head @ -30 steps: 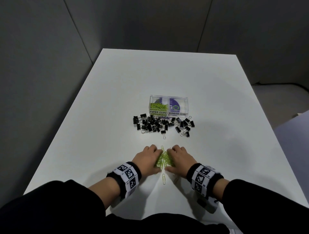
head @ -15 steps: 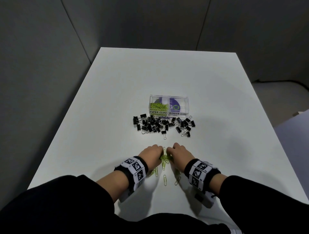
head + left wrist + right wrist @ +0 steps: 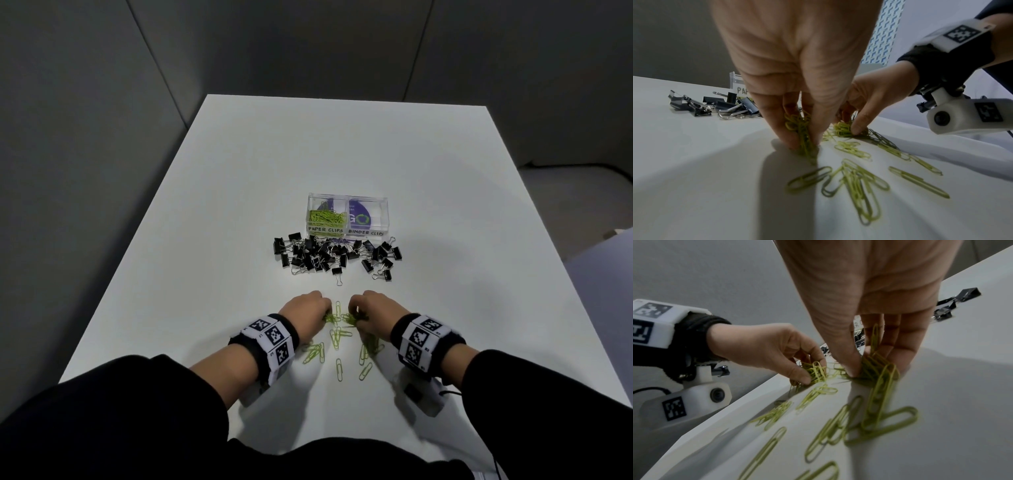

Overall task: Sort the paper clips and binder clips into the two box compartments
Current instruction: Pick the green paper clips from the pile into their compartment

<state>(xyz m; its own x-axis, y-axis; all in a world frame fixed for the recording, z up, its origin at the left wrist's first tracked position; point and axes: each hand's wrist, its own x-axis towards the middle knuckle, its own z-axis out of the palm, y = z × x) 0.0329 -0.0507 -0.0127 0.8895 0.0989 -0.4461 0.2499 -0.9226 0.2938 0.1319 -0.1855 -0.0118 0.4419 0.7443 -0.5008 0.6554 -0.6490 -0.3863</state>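
Observation:
Green paper clips lie scattered on the white table near its front edge. My left hand pinches a bunch of them between thumb and fingers, touching the table. My right hand pinches another bunch just to the right. Black binder clips lie in a heap beyond the hands. Behind the heap stands the clear two-compartment box: green clips fill the left compartment, labelled PAPER CLIPS; the right one, labelled BINDER CLIPS, holds no clips.
Grey partition walls stand behind and to the left of the table. The table's right edge drops to a grey floor. Loose paper clips lie between my wrists.
Both hands have lifted and moved slightly apart, each gathering a bunch of green clips. More loose clips now show on the table beneath and between the wrists.

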